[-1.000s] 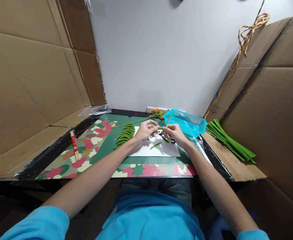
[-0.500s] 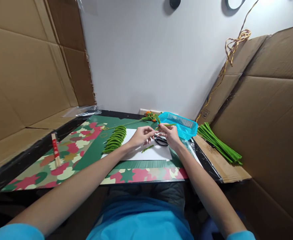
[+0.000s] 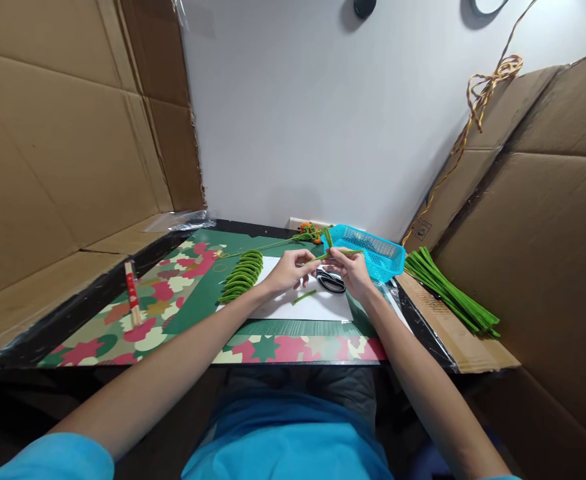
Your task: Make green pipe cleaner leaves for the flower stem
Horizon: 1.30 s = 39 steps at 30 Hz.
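Note:
My left hand [image 3: 293, 268] and my right hand [image 3: 351, 268] meet over a white sheet [image 3: 317, 307], both pinching one green pipe cleaner [image 3: 329, 248] that is bent between the fingers. Under the right hand lie black-handled scissors [image 3: 330, 282]. A short green piece [image 3: 304, 297] rests on the sheet. A row of several folded green loops [image 3: 243, 275] sits left of my left hand.
A turquoise basket [image 3: 373, 248] stands behind my right hand. A bundle of straight green pipe cleaners [image 3: 450, 299] lies on cardboard to the right. Wrapped chopsticks [image 3: 132, 300] lie on the camouflage mat at the left. An orange-flowered stem [image 3: 309, 233] lies by the wall.
The pipe cleaner, upright in my right hand a second ago, is now bent and held by both hands close together. The view shifted slightly.

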Each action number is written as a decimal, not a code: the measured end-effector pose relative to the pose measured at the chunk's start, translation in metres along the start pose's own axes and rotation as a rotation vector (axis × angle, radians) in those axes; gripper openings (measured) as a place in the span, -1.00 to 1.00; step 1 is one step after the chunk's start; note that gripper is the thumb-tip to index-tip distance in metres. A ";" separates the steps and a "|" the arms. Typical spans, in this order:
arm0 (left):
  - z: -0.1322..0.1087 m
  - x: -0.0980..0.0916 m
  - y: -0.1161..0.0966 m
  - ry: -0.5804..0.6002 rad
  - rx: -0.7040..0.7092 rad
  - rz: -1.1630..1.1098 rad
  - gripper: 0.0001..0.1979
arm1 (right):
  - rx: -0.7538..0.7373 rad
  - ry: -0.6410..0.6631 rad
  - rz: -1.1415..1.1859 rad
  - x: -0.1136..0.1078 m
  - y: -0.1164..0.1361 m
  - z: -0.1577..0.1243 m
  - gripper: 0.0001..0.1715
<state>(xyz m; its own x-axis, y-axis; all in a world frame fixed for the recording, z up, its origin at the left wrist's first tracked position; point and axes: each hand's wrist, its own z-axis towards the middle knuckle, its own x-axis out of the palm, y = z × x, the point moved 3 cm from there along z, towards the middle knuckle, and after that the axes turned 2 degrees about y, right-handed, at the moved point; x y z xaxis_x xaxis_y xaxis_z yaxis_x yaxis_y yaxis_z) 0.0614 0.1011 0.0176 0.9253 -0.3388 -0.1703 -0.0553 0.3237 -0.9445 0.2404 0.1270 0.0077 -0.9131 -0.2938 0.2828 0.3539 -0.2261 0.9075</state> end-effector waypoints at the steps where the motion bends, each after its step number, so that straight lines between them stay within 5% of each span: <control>1: 0.000 -0.002 -0.001 -0.045 0.008 -0.016 -0.53 | 0.018 0.027 -0.009 0.001 0.000 -0.001 -0.45; 6: 0.003 -0.014 -0.001 -0.215 0.056 -0.098 -0.49 | 0.075 0.150 -0.064 0.008 -0.005 -0.006 -0.52; 14: 0.004 -0.010 0.006 -0.181 0.038 -0.122 -0.46 | 0.100 0.335 -0.252 0.017 -0.005 -0.012 -0.48; 19: 0.001 -0.009 0.009 -0.203 -0.035 -0.106 -0.49 | 0.059 0.345 -0.356 0.015 -0.006 -0.012 -0.50; 24: 0.000 -0.005 0.011 -0.105 -0.067 -0.063 -0.50 | 0.050 0.392 -0.425 0.017 -0.007 -0.014 -0.49; 31: 0.000 -0.001 0.011 -0.051 -0.087 -0.110 -0.46 | 0.002 0.263 -0.481 0.013 -0.001 -0.013 -0.49; 39: 0.002 -0.003 0.012 0.009 -0.098 -0.099 -0.47 | -0.018 0.264 -0.400 0.017 0.000 -0.015 -0.53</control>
<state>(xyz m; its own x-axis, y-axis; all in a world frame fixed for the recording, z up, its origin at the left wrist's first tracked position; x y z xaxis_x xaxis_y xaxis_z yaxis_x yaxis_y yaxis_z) 0.0584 0.1074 0.0072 0.9247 -0.3727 -0.0772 -0.0011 0.2003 -0.9797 0.2278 0.1082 0.0075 -0.8966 -0.4056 -0.1776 -0.0087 -0.3850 0.9229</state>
